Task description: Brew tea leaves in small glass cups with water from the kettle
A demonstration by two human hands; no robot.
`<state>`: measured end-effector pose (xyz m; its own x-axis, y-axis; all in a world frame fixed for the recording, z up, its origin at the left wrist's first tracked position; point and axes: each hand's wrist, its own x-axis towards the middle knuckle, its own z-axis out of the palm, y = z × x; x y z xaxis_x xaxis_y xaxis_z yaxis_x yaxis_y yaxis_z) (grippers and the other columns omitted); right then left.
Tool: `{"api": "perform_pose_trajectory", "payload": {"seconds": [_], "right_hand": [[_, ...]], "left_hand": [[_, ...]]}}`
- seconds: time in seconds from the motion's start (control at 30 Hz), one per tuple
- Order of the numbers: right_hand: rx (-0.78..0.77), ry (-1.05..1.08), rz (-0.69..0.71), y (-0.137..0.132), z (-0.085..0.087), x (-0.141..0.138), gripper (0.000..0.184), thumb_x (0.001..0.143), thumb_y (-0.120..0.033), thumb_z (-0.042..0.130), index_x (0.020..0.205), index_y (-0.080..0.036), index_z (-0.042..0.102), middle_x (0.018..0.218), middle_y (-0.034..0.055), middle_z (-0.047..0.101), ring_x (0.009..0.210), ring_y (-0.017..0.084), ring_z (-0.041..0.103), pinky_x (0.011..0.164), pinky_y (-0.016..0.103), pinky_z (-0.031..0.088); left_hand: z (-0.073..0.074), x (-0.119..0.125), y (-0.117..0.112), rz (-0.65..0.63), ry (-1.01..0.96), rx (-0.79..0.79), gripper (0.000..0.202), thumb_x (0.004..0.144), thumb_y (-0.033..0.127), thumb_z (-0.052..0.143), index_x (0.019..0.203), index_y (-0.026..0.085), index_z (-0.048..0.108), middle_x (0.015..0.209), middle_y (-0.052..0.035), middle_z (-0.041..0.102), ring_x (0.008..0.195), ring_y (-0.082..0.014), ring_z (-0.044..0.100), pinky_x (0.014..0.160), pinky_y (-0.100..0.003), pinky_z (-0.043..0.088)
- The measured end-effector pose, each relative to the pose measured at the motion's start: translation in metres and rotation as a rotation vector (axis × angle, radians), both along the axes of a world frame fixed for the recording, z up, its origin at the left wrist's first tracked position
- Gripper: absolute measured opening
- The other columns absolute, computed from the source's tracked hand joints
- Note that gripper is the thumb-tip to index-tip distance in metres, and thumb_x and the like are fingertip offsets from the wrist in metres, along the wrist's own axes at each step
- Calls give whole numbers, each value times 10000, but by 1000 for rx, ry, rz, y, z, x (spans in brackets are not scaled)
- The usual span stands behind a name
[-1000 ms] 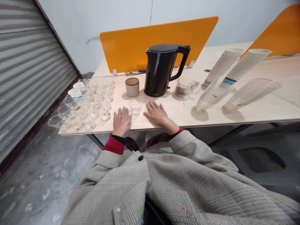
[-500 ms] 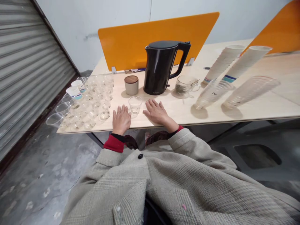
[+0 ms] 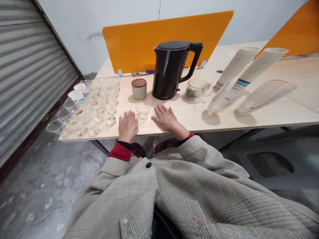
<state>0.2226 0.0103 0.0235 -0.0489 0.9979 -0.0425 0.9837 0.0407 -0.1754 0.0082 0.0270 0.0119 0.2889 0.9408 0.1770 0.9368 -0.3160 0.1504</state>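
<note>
Left hand [image 3: 128, 126] and right hand [image 3: 165, 118] laid flat on counter [image 3: 194, 117], fingers [image 3: 160, 110] extended, nothing grasped. Clear plastic cup [image 3: 143, 114] stood between fingers, nearer left ones; could be tipped, contents spilled, if brushed by sideways slip.

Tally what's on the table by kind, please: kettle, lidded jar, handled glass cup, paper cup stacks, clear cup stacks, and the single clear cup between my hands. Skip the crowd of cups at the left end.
Black kettle: 1
Lidded jar: 1
Handled glass cup: 1
Paper cup stacks: 2
Clear cup stacks: 2
Single clear cup: 1
Total: 8
</note>
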Motion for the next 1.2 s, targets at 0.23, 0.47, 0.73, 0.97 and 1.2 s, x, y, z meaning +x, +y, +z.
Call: {"api": "perform_pose_trajectory", "payload": {"seconds": [0.23,0.47,0.73,0.97,1.2], "right_hand": [[5,-17,-15,-8,-4,-6,719,1112,-472,303,1714,-79,303,1825,190,195,1712,362,152,1371,641,151],[-11,-1,-20,-9,-2,-6,721,1117,-468,306,1719,-72,292,1828,186,186,1714,369,133,1371,645,130],[20,-7,-26,-7,-7,-4,719,1116,-456,293,1711,-53,300,1821,185,210,1711,361,157,1371,640,150],[7,-10,-27,-6,-8,-4,728,1110,-453,290,1714,-47,286,1824,181,199,1712,359,154,1371,645,151],[16,-13,-28,-7,-8,-4,717,1113,-449,285,1713,-55,298,1824,176,204,1712,353,160,1370,643,158]], "left_hand": [[1,1,-1,20,30,-1,633,1103,329,248,1655,86,440,1769,-132,378,1672,-338,313,1371,-589,244],[4,1,0,24,76,-20,635,1111,349,235,1668,111,424,1782,-108,361,1680,-321,297,1375,-566,249],[1,0,1,22,75,-5,625,1111,331,243,1663,104,429,1777,-110,375,1673,-328,312,1369,-565,261],[-1,-2,4,3,88,15,607,1106,285,243,1644,104,457,1759,-116,417,1654,-328,356,1351,-545,307],[-1,-3,4,-4,97,8,609,1106,286,242,1651,101,444,1764,-123,403,1659,-327,346,1352,-547,301]]}}
